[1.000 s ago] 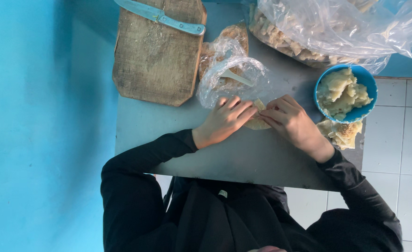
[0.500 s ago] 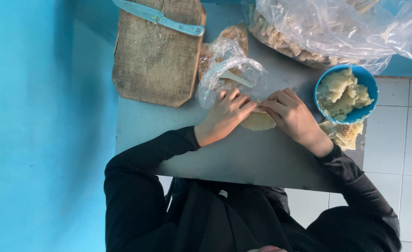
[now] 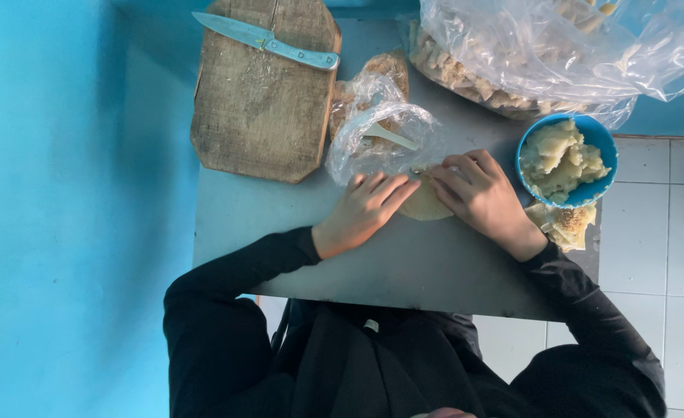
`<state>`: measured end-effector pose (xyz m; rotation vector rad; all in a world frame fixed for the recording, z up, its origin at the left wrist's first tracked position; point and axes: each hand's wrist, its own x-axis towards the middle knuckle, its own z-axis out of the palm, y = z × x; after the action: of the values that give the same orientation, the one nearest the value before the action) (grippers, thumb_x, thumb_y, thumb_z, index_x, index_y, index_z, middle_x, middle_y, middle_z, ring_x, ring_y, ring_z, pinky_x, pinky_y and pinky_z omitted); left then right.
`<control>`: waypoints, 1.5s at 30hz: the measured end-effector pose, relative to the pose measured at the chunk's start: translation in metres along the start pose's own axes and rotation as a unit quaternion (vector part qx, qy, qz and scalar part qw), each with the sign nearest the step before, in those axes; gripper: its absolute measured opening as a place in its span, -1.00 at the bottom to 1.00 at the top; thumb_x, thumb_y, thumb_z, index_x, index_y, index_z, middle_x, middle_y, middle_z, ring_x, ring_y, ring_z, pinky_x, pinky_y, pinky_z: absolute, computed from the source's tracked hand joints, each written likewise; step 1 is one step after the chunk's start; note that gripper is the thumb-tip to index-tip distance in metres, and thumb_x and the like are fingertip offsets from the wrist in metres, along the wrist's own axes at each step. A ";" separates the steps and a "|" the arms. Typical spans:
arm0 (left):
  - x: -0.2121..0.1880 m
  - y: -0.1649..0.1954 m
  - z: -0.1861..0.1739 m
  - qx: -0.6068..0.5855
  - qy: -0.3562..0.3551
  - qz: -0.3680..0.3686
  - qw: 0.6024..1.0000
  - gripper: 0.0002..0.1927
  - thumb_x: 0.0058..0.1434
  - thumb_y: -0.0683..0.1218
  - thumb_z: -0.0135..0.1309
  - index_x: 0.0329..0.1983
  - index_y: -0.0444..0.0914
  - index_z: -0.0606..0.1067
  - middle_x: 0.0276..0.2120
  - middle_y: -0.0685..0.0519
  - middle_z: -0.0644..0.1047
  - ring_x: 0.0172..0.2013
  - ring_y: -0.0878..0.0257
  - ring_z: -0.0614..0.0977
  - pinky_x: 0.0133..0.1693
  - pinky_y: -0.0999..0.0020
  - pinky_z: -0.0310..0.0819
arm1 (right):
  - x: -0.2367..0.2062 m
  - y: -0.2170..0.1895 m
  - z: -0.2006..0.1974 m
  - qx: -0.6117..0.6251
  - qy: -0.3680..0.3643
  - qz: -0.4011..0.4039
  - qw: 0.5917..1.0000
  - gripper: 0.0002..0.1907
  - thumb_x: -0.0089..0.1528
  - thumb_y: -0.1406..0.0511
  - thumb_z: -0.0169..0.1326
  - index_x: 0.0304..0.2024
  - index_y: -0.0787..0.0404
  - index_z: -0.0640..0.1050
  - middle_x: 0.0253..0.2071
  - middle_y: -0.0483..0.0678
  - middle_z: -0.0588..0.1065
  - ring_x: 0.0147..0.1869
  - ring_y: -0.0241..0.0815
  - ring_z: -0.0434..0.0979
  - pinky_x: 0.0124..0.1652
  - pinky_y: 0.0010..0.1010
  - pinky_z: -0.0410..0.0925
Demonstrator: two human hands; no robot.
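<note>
far left: a blue wall (image 3: 63,193) is running down the side of the view, meeting the edge of a grey counter (image 3: 404,271).

on the counter's upper left, a worn wooden cutting board (image 3: 261,108) is lying flat. a knife (image 3: 268,40) with a pale metal handle is resting across the board's top edge, blade pointing left.

just right of the board, a small crumpled clear bag (image 3: 381,135) is sitting on the counter, with a pale flat stick inside it and a brown round piece partly under it.

centre: the left hand (image 3: 365,213) is lying palm down, fingers stretched out and pressing on the left edge of a thin round dough wrapper (image 3: 423,205) that is lying flat on the counter just below the small bag. its grip is flat and spread, not closed around anything. the right hand (image 3: 481,197) is bearing on the wrapper's right edge, fingers curled down over it; i cannot tell whether it is pinching the dough or only pressing it. both hands are covering most of the wrapper.

right: a blue bowl (image 3: 599,139) of pale mashed filling is standing near the right hand. a crumbly yellowish lump (image 3: 567,224) is lying just below the bowl. above, a large clear bag (image 3: 559,54) of pale pieces is spreading across the counter's top right. white floor tiles (image 3: 667,232) are showing beyond the counter edge.
</note>
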<state>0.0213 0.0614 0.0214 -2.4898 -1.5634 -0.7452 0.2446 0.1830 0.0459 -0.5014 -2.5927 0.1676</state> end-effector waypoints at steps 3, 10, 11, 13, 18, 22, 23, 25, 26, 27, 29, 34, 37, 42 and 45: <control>-0.011 0.005 -0.006 -0.013 0.013 0.001 1.000 -0.61 0.32 -0.12 0.12 0.21 -0.27 0.51 0.07 0.08 0.47 -0.01 0.19 0.49 -0.01 0.26 0.25 | 0.004 0.005 0.005 0.017 0.001 0.022 1.000 -0.74 0.18 0.32 0.30 -0.09 0.26 0.62 -0.05 0.01 0.52 0.01 0.05 0.48 0.01 -0.21 0.43; -0.021 0.004 -0.003 -0.058 0.017 -0.018 0.998 -0.80 0.31 -0.09 0.20 -0.03 -0.22 0.56 -0.02 0.10 0.50 -0.07 0.18 0.51 -0.07 0.25 0.27 | 0.020 0.009 0.007 0.098 0.024 0.119 0.988 -0.80 0.24 0.31 0.27 -0.13 0.27 0.61 -0.11 0.06 0.50 0.01 0.10 0.48 -0.02 -0.16 0.41; -0.021 0.003 -0.002 -0.066 0.018 -0.018 0.997 -0.81 0.31 -0.09 0.20 -0.05 -0.21 0.56 -0.01 0.10 0.50 -0.06 0.17 0.51 -0.07 0.25 0.28 | 0.022 0.009 0.002 0.097 -0.013 0.149 0.984 -0.81 0.23 0.30 0.27 -0.16 0.26 0.61 -0.18 0.06 0.49 -0.04 0.10 0.49 -0.05 -0.15 0.40; -0.019 0.002 -0.001 -0.074 0.023 -0.017 0.997 -0.79 0.30 -0.09 0.18 -0.03 -0.22 0.56 -0.01 0.08 0.50 -0.06 0.16 0.51 -0.07 0.23 0.27 | 0.021 0.004 -0.018 0.089 -0.082 0.207 0.971 -0.83 0.22 0.28 0.26 -0.23 0.25 0.61 -0.31 0.05 0.48 -0.13 0.08 0.49 -0.11 -0.12 0.38; -0.012 -0.003 -0.004 -0.072 -0.019 0.004 0.997 -0.70 0.20 -0.14 0.07 0.02 -0.22 0.53 -0.01 0.06 0.47 -0.03 0.16 0.50 -0.05 0.24 0.26 | 0.024 -0.013 -0.083 0.068 -0.183 0.233 0.953 -0.82 0.17 0.23 0.26 -0.30 0.20 0.61 -0.30 -0.02 0.56 -0.19 0.03 0.58 -0.22 -0.13 0.41; -0.008 -0.006 -0.001 -0.041 -0.051 0.020 0.998 -0.67 0.18 -0.16 0.05 0.03 -0.23 0.49 -0.03 0.03 0.45 -0.03 0.17 0.49 -0.05 0.27 0.25 | 0.038 -0.004 -0.144 0.090 -0.242 0.267 0.928 -0.73 0.13 0.18 0.28 -0.14 0.08 0.68 -0.30 -0.07 0.66 -0.31 -0.13 0.67 -0.33 -0.26 0.46; -0.008 -0.007 0.001 -0.034 -0.047 0.028 0.998 -0.66 0.17 -0.16 0.05 0.03 -0.24 0.49 -0.03 0.02 0.45 -0.02 0.17 0.49 -0.05 0.27 0.25 | 0.041 0.000 -0.159 0.055 -0.180 0.279 0.942 -0.73 0.14 0.20 0.28 -0.12 0.09 0.68 -0.30 -0.05 0.65 -0.35 -0.15 0.65 -0.35 -0.28 0.45; -0.006 -0.009 0.005 -0.016 -0.050 0.042 0.998 -0.67 0.17 -0.17 0.06 0.03 -0.24 0.48 -0.03 0.02 0.45 -0.03 0.17 0.49 -0.05 0.28 0.25 | 0.051 0.010 -0.183 -0.015 -0.057 0.300 0.952 -0.74 0.16 0.25 0.27 -0.10 0.12 0.69 -0.30 0.00 0.65 -0.42 -0.19 0.63 -0.38 -0.33 0.44; -0.006 -0.009 0.007 -0.009 -0.052 0.046 0.998 -0.67 0.17 -0.17 0.07 0.03 -0.24 0.48 -0.03 0.01 0.45 -0.04 0.18 0.49 -0.05 0.28 0.25 | 0.058 0.016 -0.188 -0.037 0.024 0.265 0.963 -0.78 0.25 0.29 0.27 -0.05 0.17 0.67 -0.22 0.02 0.64 -0.36 -0.21 0.60 -0.35 -0.36 0.42; -0.005 -0.009 0.010 -0.015 -0.049 0.045 0.998 -0.66 0.17 -0.17 0.07 0.04 -0.24 0.48 -0.03 0.02 0.45 -0.04 0.18 0.49 -0.06 0.28 0.25 | 0.066 0.023 -0.190 -0.059 0.104 0.228 0.966 -0.81 0.34 0.33 0.26 -0.01 0.23 0.65 -0.14 0.05 0.63 -0.29 -0.23 0.57 -0.31 -0.39 0.40; -0.006 -0.009 0.014 -0.027 -0.046 0.041 0.998 -0.64 0.17 -0.17 0.07 0.07 -0.23 0.49 -0.05 0.02 0.45 -0.06 0.19 0.49 -0.07 0.28 0.25 | 0.084 0.038 -0.192 -0.076 0.154 0.227 0.959 -0.83 0.43 0.36 0.26 0.05 0.28 0.64 -0.04 0.05 0.63 -0.29 -0.23 0.54 -0.30 -0.41 0.37; -0.010 -0.014 0.021 -0.013 -0.065 0.042 0.997 -0.58 0.20 -0.18 0.06 0.15 -0.25 0.48 -0.14 0.01 0.46 -0.11 0.19 0.50 -0.10 0.30 0.26 | 0.089 0.033 -0.177 -0.090 0.215 0.202 0.951 -0.79 0.45 0.42 0.26 0.13 0.34 0.62 -0.02 0.06 0.61 -0.25 -0.24 0.53 -0.30 -0.44 0.34; -0.012 -0.015 0.026 -0.025 -0.064 0.040 0.997 -0.62 0.25 -0.18 0.04 0.16 -0.24 0.49 -0.21 0.04 0.46 -0.14 0.20 0.51 -0.10 0.29 0.27 | 0.074 0.009 -0.158 -0.084 0.211 0.189 0.955 -0.81 0.43 0.46 0.23 0.10 0.30 0.64 -0.07 0.03 0.60 -0.26 -0.20 0.55 -0.29 -0.39 0.37; -0.016 -0.016 0.027 -0.026 -0.014 0.056 0.998 -0.66 0.29 -0.17 0.03 0.14 -0.24 0.49 -0.17 0.04 0.48 -0.12 0.20 0.54 -0.07 0.28 0.29 | 0.063 -0.019 -0.104 -0.033 0.112 0.113 0.987 -0.83 0.30 0.43 0.23 -0.06 0.31 0.59 -0.21 0.04 0.56 -0.19 0.00 0.59 -0.20 -0.23 0.44; -0.016 -0.018 0.027 -0.053 0.006 0.060 0.997 -0.68 0.30 -0.16 0.02 0.12 -0.23 0.47 -0.09 0.03 0.50 -0.06 0.21 0.57 -0.03 0.27 0.30 | 0.066 -0.021 -0.061 0.001 0.055 0.046 0.997 -0.81 0.25 0.39 0.22 -0.08 0.27 0.58 -0.19 0.00 0.56 -0.13 0.02 0.61 -0.17 -0.23 0.47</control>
<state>0.0094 0.0658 -0.0121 -2.6208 -1.3914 -0.8439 0.2138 0.1901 0.1324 -0.6123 -2.4640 0.1699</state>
